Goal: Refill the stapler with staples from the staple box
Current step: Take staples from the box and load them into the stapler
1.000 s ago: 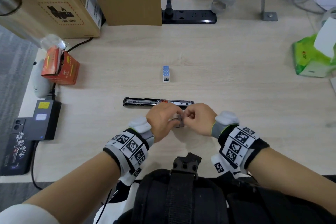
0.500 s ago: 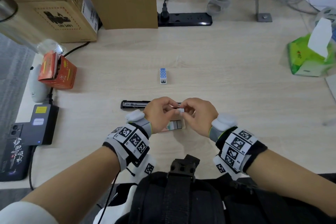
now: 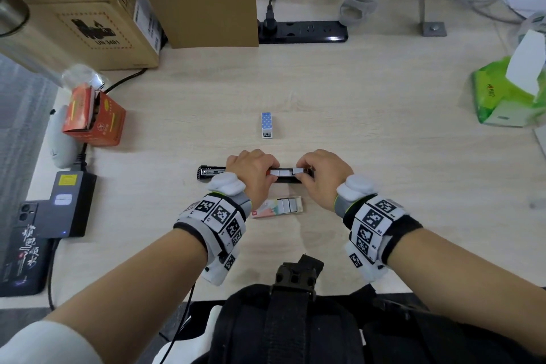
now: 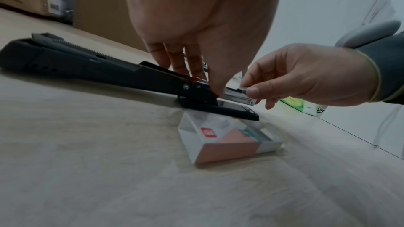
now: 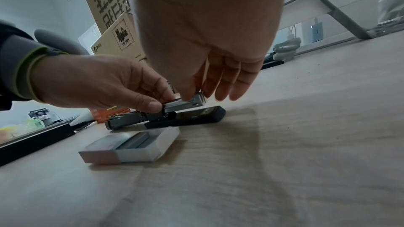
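A black stapler (image 3: 211,172) lies opened flat across the desk in front of me. My left hand (image 3: 266,170) grips it at the hinge, thumb on the near side (image 5: 153,105) and fingers over the top. My right hand (image 3: 300,173) pinches a silver staple strip (image 3: 283,172) between thumb and forefinger, and the strip lies along the stapler's metal channel (image 5: 186,103). The staple box (image 3: 277,206) lies just nearer to me on the desk, its tray slid out with several staple strips (image 3: 288,204) showing. Nothing touches the box.
A small blue dotted box (image 3: 266,125) stands beyond the stapler. An orange carton (image 3: 94,121), a power bank (image 3: 69,204) and a phone (image 3: 23,248) sit at the left. Cardboard boxes (image 3: 88,9) and a power strip (image 3: 301,32) are at the back, and a green tissue pack (image 3: 508,91) is far right.
Both hands moved away from me, off the staple box and onto the stapler. The right hand brought a staple strip along, and the box now lies uncovered.
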`<state>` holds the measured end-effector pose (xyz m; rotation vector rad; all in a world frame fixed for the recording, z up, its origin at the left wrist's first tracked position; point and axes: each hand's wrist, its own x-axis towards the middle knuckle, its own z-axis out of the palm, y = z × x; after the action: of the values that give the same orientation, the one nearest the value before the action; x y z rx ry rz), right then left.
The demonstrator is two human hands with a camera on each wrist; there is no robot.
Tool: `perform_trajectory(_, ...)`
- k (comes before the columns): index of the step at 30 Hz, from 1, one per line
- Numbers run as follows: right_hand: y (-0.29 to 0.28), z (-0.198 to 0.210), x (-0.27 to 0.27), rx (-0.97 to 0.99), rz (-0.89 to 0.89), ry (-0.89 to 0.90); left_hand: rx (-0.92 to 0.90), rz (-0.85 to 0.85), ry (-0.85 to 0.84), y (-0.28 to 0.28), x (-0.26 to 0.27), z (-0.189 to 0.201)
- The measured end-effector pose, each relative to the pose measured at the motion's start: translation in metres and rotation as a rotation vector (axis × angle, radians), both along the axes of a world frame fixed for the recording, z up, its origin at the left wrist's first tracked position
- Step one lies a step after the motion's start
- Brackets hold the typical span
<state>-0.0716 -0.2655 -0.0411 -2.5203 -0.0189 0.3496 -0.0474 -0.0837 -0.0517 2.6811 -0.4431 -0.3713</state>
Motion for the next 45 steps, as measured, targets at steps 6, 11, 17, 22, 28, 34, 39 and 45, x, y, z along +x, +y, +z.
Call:
perform_trajectory(6,0.000,-0.003,-0.001,0.026,-0.003,-0.009,-0.018,0.017,0.014,-0.001,0.000,0.000)
perform_trajectory(11,-0.003,-0.003,-0.002,0.048,0.009,-0.019,-0.027,0.027,0.016,-0.001,-0.001,0.000)
perform_trajectory(17,-0.003,-0.005,-0.001,0.035,0.021,-0.019,-0.032,0.023,0.012,0.000,-0.001,-0.002)
perform_trajectory(22,0.000,-0.008,0.000,0.015,0.026,0.008,-0.014,0.013,0.011,0.001,0.000,-0.002)
perform_trajectory(28,-0.003,-0.013,-0.009,0.064,0.003,-0.112,-0.025,0.019,-0.002,0.002,-0.001,-0.004)
perform_trajectory(34,-0.003,-0.015,-0.016,0.050,0.032,-0.117,-0.038,0.011,0.010,0.003,-0.002,-0.003)
perform_trajectory(39,-0.002,-0.010,-0.016,0.075,-0.008,-0.095,-0.028,-0.010,0.013,0.025,-0.002,0.001)
perform_trajectory(45,-0.015,-0.010,-0.009,-0.041,0.020,0.031,0.161,0.044,0.072,0.092,0.002,0.002)
